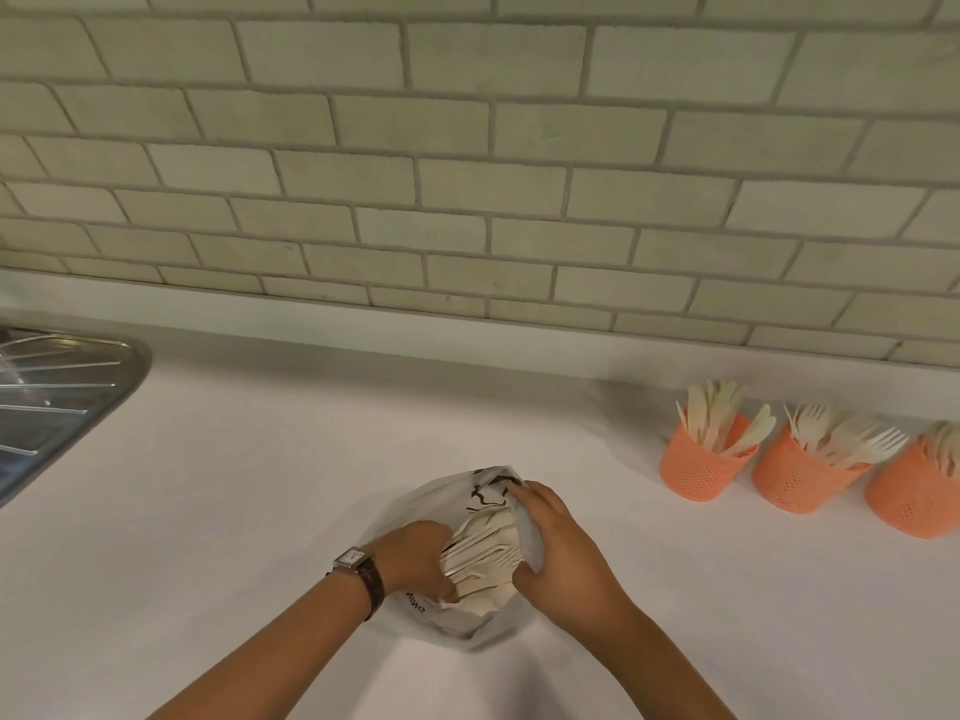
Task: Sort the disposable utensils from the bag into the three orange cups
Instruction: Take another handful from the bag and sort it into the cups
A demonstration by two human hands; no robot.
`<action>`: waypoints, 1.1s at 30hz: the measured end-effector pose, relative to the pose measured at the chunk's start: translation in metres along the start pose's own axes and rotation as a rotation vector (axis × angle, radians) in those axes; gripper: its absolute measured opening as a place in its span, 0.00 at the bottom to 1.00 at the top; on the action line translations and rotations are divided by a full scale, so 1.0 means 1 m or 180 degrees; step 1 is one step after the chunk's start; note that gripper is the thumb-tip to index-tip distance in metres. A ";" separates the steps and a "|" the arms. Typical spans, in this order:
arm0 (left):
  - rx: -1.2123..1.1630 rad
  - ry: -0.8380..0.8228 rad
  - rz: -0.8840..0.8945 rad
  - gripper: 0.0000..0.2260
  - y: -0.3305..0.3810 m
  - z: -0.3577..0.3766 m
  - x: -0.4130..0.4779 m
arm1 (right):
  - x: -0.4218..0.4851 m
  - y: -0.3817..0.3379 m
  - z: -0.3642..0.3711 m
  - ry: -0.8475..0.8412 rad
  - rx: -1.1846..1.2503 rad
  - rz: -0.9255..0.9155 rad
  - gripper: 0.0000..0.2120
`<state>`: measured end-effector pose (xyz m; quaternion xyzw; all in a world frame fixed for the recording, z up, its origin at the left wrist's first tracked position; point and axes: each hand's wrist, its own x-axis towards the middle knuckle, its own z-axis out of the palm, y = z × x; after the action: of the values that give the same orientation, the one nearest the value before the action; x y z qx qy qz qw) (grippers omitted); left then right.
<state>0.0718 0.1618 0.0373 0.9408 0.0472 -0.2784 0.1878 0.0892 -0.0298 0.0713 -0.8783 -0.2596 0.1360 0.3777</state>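
Our right hand point(556, 556) grips the bag point(460, 623) open on the near table point(249, 511), our left hand point(415, 558) closes on the utensils point(485, 543) inside, so let's lift few, one kind only, toward the three orange cups point(800, 485) at far right.

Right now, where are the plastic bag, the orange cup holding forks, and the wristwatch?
plastic bag point(441, 493): head view, on its upper-left wall.
orange cup holding forks point(800, 480): head view, on its perforated side.
wristwatch point(349, 558): head view, on its square face.
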 end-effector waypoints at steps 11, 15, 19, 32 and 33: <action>0.0231 -0.0434 -0.0207 0.22 0.015 -0.024 0.001 | -0.001 0.001 -0.003 -0.0118 0.0107 -0.0038 0.36; 0.0510 -0.0311 -0.0254 0.13 0.028 -0.030 0.002 | -0.003 -0.002 0.000 -0.0177 0.0192 -0.0079 0.37; 0.0989 -0.0054 -0.0213 0.17 0.047 -0.029 -0.005 | -0.002 -0.003 0.001 -0.0138 0.0170 -0.0078 0.37; 0.1210 0.0152 -0.0022 0.15 0.055 -0.039 -0.030 | 0.003 0.008 -0.006 -0.0036 0.0251 0.0038 0.30; 0.1142 0.0155 -0.0006 0.15 0.051 -0.042 -0.037 | 0.004 0.009 -0.007 -0.0036 0.0320 0.0065 0.29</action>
<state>0.0714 0.1315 0.1066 0.9656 0.0021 -0.2596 0.0154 0.0986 -0.0368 0.0695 -0.8601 -0.2456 0.1577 0.4184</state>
